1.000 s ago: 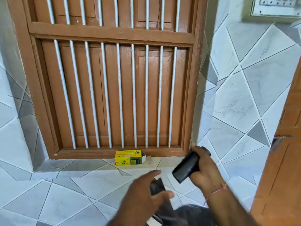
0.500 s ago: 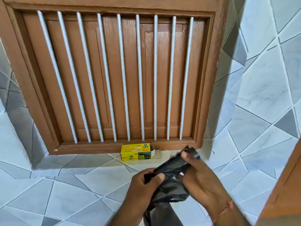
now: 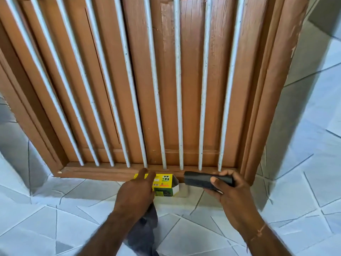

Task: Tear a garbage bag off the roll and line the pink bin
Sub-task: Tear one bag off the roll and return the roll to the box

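Note:
My right hand (image 3: 230, 193) grips a black roll of garbage bags (image 3: 199, 179), held level just right of the open end of a yellow and green box (image 3: 166, 185). The box lies on the tiled ledge below the window. My left hand (image 3: 136, 193) reaches over the box's left part, its fingertips on the top. A loose black garbage bag (image 3: 145, 230) hangs from under that hand, down past my forearm. The pink bin is not in view.
A brown wooden window frame (image 3: 103, 170) with white vertical bars (image 3: 177, 89) and shut shutters stands right behind the box. The ledge (image 3: 73, 196) and the side walls are covered in pale grey-white tiles.
The bag has come apart from the roll. My right hand carried the roll up to the box, my left hand reached onto the box with the bag. The camera moved closer to the window.

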Action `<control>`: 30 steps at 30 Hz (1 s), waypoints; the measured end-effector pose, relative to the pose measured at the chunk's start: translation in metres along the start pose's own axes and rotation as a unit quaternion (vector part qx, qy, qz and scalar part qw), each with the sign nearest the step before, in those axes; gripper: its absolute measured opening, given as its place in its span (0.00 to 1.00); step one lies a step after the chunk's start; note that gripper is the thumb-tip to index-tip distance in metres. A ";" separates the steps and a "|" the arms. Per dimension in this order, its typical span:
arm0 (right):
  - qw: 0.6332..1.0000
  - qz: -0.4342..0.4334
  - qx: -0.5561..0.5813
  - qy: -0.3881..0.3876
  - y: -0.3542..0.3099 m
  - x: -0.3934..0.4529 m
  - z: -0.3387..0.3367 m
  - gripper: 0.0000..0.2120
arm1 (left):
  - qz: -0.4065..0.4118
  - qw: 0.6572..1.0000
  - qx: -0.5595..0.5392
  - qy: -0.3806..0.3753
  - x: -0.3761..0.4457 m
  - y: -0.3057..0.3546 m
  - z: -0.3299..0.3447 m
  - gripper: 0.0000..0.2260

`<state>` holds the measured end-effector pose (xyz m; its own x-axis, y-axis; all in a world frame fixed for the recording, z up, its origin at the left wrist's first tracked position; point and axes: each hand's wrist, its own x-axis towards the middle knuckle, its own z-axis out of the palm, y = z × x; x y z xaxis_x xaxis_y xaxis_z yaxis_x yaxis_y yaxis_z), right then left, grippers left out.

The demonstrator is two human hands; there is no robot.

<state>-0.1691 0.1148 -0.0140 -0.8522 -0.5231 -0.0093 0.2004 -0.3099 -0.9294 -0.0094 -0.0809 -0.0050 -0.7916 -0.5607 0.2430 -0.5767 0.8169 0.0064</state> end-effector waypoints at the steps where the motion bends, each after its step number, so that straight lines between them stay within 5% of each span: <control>1: 1.000 0.001 0.001 0.001 0.004 0.002 0.004 0.10 | 0.008 0.999 0.014 -0.027 0.007 0.002 0.000 0.22; 7: 0.999 -0.012 0.024 0.042 0.024 0.003 0.029 0.09 | 0.066 0.994 0.045 -0.076 0.022 0.000 0.007 0.27; 18: 0.958 -0.189 -0.172 0.128 0.016 -0.072 0.070 0.09 | 0.073 0.974 -0.215 -0.003 -0.013 -0.048 -0.013 0.27; 30: 0.937 -0.195 -0.291 -0.023 -0.033 -0.115 0.071 0.10 | 0.089 0.959 -0.264 0.058 -0.038 -0.057 -0.046 0.24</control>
<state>-0.0432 0.1291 0.0442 -0.7817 -0.4981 0.3753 -0.4295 -0.0063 -0.9030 0.0630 -0.1001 0.0300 -0.8225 -0.4114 0.3928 -0.2272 0.8707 0.4362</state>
